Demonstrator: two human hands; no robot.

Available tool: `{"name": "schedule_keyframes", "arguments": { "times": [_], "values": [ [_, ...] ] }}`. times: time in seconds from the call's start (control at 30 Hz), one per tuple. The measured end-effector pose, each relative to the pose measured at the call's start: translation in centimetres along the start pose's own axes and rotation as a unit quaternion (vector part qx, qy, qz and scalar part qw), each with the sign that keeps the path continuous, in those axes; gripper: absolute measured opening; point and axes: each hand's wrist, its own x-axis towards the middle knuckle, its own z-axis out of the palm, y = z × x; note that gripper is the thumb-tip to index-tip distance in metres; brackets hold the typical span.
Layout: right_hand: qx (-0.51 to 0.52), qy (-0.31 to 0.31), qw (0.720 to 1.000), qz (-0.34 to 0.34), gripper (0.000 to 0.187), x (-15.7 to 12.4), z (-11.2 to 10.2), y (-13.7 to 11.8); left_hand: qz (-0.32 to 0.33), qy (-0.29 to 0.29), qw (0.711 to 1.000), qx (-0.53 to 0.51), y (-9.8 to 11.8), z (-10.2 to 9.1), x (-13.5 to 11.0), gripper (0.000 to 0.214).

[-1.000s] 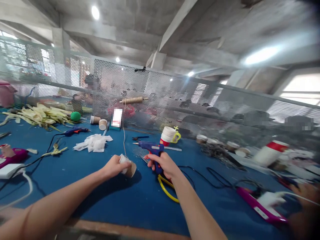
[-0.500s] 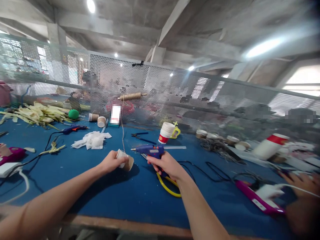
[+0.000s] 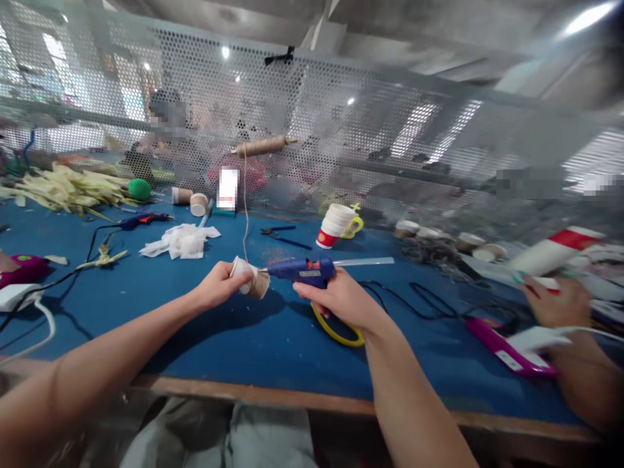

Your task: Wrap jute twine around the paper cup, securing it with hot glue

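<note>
My left hand [image 3: 220, 285] is closed around a small paper cup [image 3: 260, 285], tilted on its side, with brown twine wound about its lower part. A strand of twine [image 3: 246, 221] runs from the cup up to a twine roll [image 3: 263, 146] on the mesh screen. My right hand [image 3: 341, 296] grips a blue hot glue gun [image 3: 305, 270], a clear glue stick sticking out of its back. The gun's nozzle meets the twine-wrapped side of the cup. Below my right hand lie yellow-handled scissors [image 3: 341, 333], partly hidden by it.
Stacked paper cups [image 3: 336, 224] and pliers [image 3: 287, 237] lie beyond my hands. White tissue [image 3: 182, 242], a second glue gun [image 3: 146, 221] and pale husks [image 3: 68, 188] are at left. A co-worker's hand [image 3: 556, 302] is at right beside a purple power strip [image 3: 509, 348].
The glue gun's nozzle has come up to the cup, from a small gap before. My view has tipped downward. At right, the co-worker's hand has moved toward a red-and-white cup stack.
</note>
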Motion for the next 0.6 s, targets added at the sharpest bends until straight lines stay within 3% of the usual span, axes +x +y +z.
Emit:
{"name": "schedule_keyframes", "arguments": {
  "times": [0.6],
  "values": [
    [-0.065,0.026,0.997,0.027,0.027,-0.37,0.84,-0.76,-0.034,0.012,0.999,-0.003,-0.40,-0.15,0.37,0.034]
  ]
}}
